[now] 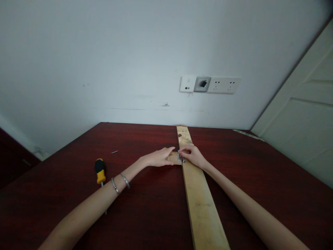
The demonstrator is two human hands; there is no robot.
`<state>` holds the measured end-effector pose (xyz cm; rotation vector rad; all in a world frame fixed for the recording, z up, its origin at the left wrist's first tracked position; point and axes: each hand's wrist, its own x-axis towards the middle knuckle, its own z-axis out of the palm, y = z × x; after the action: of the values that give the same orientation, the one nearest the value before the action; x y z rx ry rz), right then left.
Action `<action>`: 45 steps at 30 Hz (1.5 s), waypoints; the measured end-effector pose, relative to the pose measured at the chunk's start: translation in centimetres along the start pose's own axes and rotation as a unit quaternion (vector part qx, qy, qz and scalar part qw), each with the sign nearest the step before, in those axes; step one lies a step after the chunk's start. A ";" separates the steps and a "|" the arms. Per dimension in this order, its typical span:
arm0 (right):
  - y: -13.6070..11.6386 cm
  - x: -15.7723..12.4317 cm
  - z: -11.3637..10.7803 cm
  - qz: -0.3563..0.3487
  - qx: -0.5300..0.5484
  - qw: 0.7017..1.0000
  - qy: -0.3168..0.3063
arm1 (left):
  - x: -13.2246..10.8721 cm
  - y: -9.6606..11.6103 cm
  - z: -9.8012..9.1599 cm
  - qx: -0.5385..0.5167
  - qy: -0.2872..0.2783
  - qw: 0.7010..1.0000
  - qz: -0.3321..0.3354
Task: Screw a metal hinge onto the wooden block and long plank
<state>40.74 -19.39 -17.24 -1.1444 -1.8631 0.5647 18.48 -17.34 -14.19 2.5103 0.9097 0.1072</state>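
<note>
A long pale wooden plank (200, 194) lies on the dark red table (145, 208), running from near me to the wall. A small wooden block (172, 158) sits against its left edge, joined by a small metal hinge (180, 158). My left hand (158, 158) lies flat on the small block, fingers stretched out. My right hand (194, 155) rests on the plank, with its fingertips pinched at the hinge.
A screwdriver with a yellow and black handle (100, 171) lies to the left, partly under my left forearm. A loose screw (114, 152) lies further back. Wall sockets (209, 84) sit above the table. A white door (301, 114) stands at right.
</note>
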 end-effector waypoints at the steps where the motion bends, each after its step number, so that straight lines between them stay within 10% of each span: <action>1: 0.0 0.0 0.0 -0.007 -0.001 1.000 0.000 | 0.0 -0.1 0.1 0.000 0.000 1.000 0.000; 45: 0.6 -0.1 -0.1 -0.013 -0.019 1.000 -0.012 | -0.1 -0.1 0.0 -0.056 0.015 0.998 0.035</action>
<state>41.16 -19.25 -17.64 -1.1424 -1.9136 0.5321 18.39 -17.33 -14.20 2.4414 0.8048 0.2120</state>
